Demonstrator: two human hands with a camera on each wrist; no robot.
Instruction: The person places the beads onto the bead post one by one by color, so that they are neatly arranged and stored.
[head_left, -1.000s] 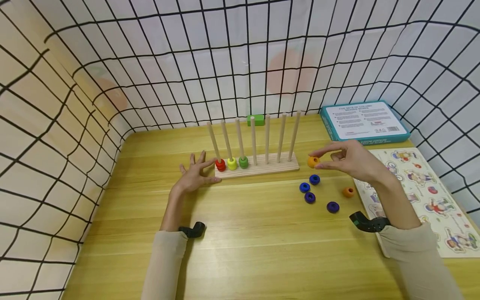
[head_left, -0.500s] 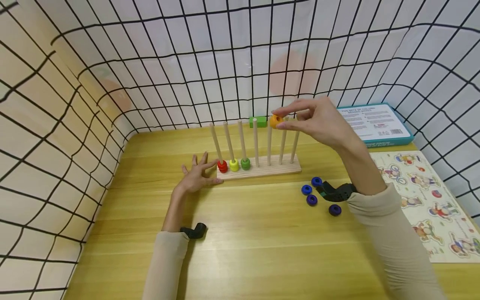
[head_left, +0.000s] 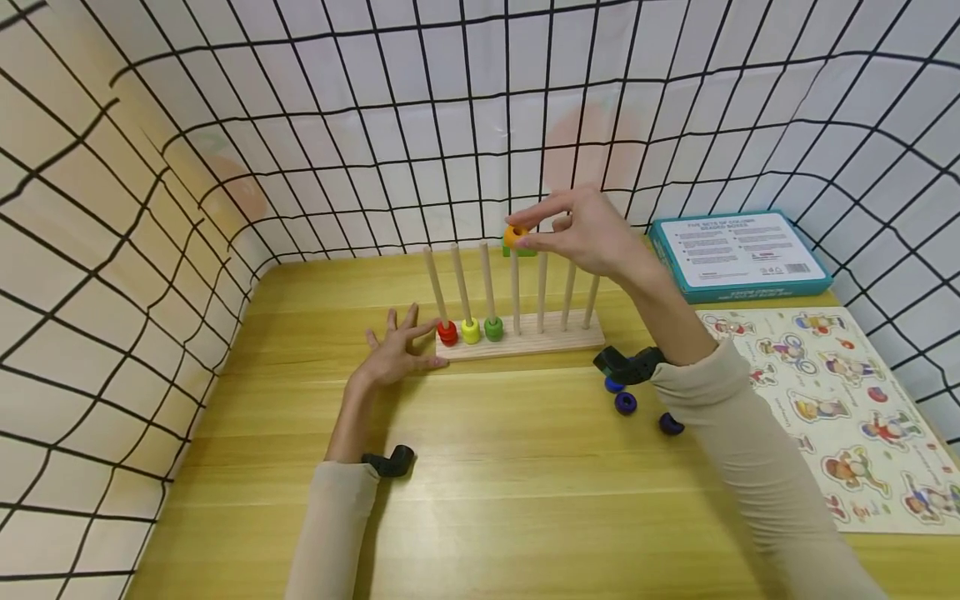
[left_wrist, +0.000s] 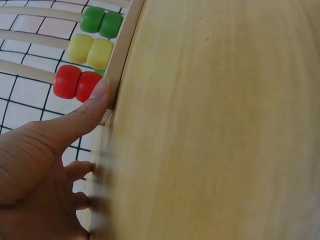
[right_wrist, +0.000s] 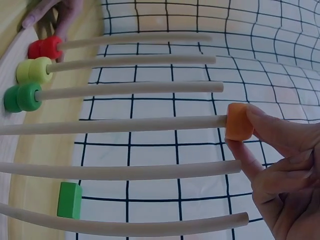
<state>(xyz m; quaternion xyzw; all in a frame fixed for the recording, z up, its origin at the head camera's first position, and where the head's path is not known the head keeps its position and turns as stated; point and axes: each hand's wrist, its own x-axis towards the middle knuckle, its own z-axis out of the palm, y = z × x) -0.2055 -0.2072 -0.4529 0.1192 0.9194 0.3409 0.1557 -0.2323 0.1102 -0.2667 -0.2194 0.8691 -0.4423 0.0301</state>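
In the head view, a wooden peg rack [head_left: 525,342] with several upright pegs stands on the table. My left hand [head_left: 388,354] holds its left end between thumb and index finger, the other fingers spread on the table. From that end, its first three pegs carry two red beads [left_wrist: 76,83], two yellow beads [left_wrist: 90,51] and two green beads [left_wrist: 101,22]. My right hand [head_left: 592,233] pinches an orange bead [right_wrist: 240,122] between thumb and index finger. The bead is at the tip of the fourth peg [right_wrist: 150,124]; whether the peg has entered its hole, I cannot tell.
Blue and purple beads [head_left: 626,403] lie on the table by my right forearm, partly hidden by it. A green block [right_wrist: 69,200] is behind the rack. At the right are a teal box [head_left: 742,250] and a picture board [head_left: 847,417]. Grid-patterned cloth rises behind.
My right hand has carried the orange bead up and left from the table's right side to the fourth peg's tip. The left hand stays on the rack's end.
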